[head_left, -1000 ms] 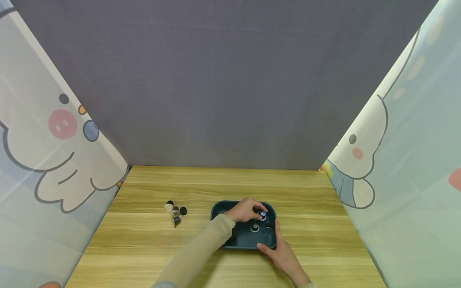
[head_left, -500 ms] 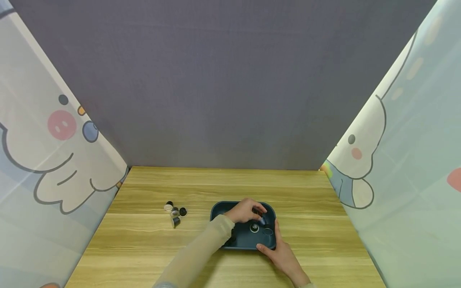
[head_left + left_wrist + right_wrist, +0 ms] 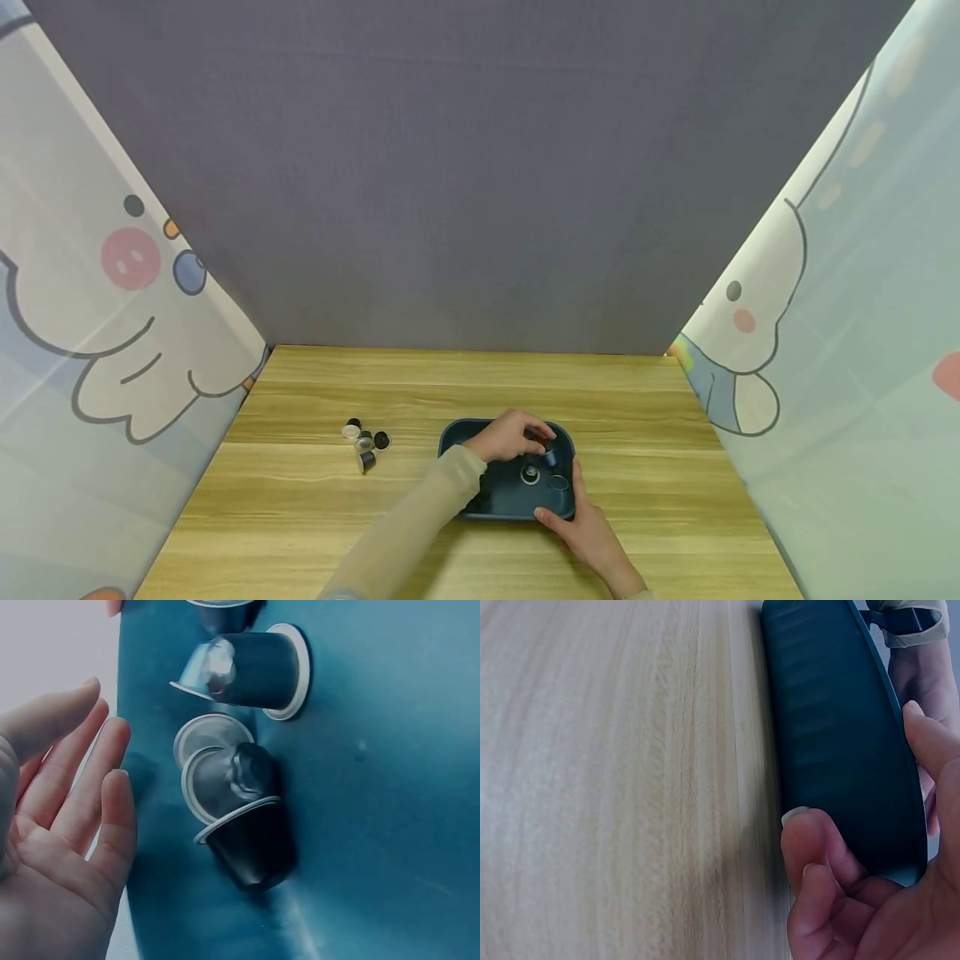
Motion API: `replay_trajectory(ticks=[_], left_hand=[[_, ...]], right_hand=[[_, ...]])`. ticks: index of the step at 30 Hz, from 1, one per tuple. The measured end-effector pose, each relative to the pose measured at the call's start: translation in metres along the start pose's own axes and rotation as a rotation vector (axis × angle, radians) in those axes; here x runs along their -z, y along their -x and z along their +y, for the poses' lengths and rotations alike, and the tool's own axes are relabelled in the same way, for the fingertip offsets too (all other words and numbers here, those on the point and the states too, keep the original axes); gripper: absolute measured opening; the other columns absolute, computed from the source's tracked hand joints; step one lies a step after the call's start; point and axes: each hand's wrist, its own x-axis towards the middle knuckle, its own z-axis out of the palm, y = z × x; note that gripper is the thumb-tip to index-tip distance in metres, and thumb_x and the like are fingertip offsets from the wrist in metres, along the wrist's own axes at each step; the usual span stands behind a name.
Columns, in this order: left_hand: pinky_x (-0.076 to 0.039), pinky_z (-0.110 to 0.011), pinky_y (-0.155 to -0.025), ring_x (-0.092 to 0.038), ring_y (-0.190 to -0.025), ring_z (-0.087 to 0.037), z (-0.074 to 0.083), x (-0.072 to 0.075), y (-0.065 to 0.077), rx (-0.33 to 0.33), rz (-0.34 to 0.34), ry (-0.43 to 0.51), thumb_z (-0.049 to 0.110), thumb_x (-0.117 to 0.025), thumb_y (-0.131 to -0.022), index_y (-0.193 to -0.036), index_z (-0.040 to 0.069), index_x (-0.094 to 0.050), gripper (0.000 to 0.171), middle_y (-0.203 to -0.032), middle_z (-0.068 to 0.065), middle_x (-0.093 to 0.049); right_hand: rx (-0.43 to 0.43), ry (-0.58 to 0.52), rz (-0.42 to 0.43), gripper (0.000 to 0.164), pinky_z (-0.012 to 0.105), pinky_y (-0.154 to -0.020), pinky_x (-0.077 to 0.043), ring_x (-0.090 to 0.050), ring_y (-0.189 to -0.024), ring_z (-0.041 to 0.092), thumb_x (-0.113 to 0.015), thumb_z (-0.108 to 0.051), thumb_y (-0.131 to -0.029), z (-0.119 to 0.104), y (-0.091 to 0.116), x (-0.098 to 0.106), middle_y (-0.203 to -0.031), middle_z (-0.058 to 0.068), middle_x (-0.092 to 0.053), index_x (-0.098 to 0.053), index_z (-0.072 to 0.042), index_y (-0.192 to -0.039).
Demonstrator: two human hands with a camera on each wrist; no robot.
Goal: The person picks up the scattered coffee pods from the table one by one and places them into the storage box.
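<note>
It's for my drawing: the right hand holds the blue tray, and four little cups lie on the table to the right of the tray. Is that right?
Not quite: the four little cups lie on the table left of the blue tray, as the head view shows. The right hand does hold it.

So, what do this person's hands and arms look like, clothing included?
Both the left hand and right hand are bare, with no gloves or rings visible. The left sleeve is long, pale cream, with a gathered cuff; a dark device sits there. Only a pale edge of the right sleeve shows.
</note>
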Motion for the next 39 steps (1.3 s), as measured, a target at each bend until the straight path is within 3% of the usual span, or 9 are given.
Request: replay_trajectory(ticks=[4,10,12,19,26,30,34,39], left_hand=[[-0.049,-0.025,-0.056,-0.065,-0.07,-0.023,0.004,0.004,0.001,0.002,0.008,0.005,0.013,-0.074,-0.091,-0.115,0.02,-0.075,0.025,-0.109,0.012,-0.07],[-0.052,-0.022,-0.073,-0.065,-0.084,-0.001,0.01,0.011,0.003,-0.03,0.014,0.019,0.014,-0.073,-0.093,-0.117,0.02,-0.074,0.025,-0.109,0.014,-0.07],[-0.053,-0.023,-0.076,-0.065,-0.088,0.001,0.012,0.014,0.005,-0.039,0.015,0.02,0.014,-0.072,-0.093,-0.117,0.02,-0.074,0.025,-0.11,0.012,-0.07],[-0.053,-0.028,-0.085,-0.063,-0.102,-0.005,0.015,0.026,0.012,-0.077,0.042,-0.018,0.016,-0.072,-0.094,-0.119,0.019,-0.073,0.025,-0.114,0.009,-0.069],[-0.052,-0.032,-0.091,-0.062,-0.109,-0.012,0.014,0.042,0.021,-0.128,0.094,-0.022,0.016,-0.071,-0.095,-0.121,0.017,-0.072,0.027,-0.117,0.009,-0.068],[-0.051,-0.034,-0.091,-0.063,-0.111,-0.017,0.011,0.052,0.027,-0.129,0.121,-0.011,0.017,-0.071,-0.095,-0.119,0.022,-0.073,0.025,-0.116,0.01,-0.068],[-0.051,-0.038,-0.091,-0.063,-0.111,-0.018,0.008,0.062,0.034,-0.123,0.155,-0.003,0.016,-0.072,-0.094,-0.117,0.023,-0.074,0.024,-0.117,0.009,-0.068],[-0.05,-0.039,-0.091,-0.062,-0.11,-0.013,0.002,0.074,0.045,-0.12,0.199,-0.022,0.016,-0.071,-0.095,-0.119,0.022,-0.073,0.025,-0.12,0.008,-0.068]], right_hand=[[0.003,0.01,0.014,0.112,0.034,-0.062,-0.043,-0.055,-0.053,0.017,-0.068,-0.053,-0.091,-0.001,0.001,0.0,-0.06,0.001,-0.056,0.01,-0.009,-0.159],[0.005,0.009,0.022,0.112,0.033,-0.062,-0.043,-0.055,-0.053,0.017,-0.069,-0.052,-0.09,-0.002,0.002,0.001,-0.06,0.001,-0.056,0.009,-0.01,-0.16],[0.006,0.01,0.024,0.112,0.034,-0.063,-0.044,-0.055,-0.054,0.017,-0.069,-0.051,-0.09,-0.002,0.002,0.001,-0.06,0.002,-0.056,0.008,-0.009,-0.16],[0.006,0.044,0.031,0.113,0.04,-0.071,-0.048,-0.056,-0.063,0.018,-0.069,-0.054,-0.09,0.0,0.001,0.001,-0.064,0.002,-0.056,0.007,-0.009,-0.16],[0.0,0.031,0.023,0.113,0.039,-0.068,-0.047,-0.056,-0.059,0.018,-0.069,-0.054,-0.089,0.001,0.0,0.0,-0.062,0.002,-0.056,0.008,-0.009,-0.16],[0.004,0.052,0.044,0.113,0.048,-0.078,-0.051,-0.062,-0.073,0.024,-0.07,-0.054,-0.088,0.001,0.001,0.001,-0.075,0.01,-0.063,0.005,-0.008,-0.16],[0.024,0.061,0.068,0.113,0.056,-0.087,-0.05,-0.066,-0.096,0.038,-0.072,-0.054,-0.087,0.001,0.002,0.002,-0.113,0.033,-0.063,0.001,-0.007,-0.16],[0.033,0.058,0.071,0.113,0.056,-0.089,-0.05,-0.065,-0.102,0.041,-0.072,-0.053,-0.087,0.001,0.002,0.002,-0.122,0.037,-0.059,0.0,-0.007,-0.16]])
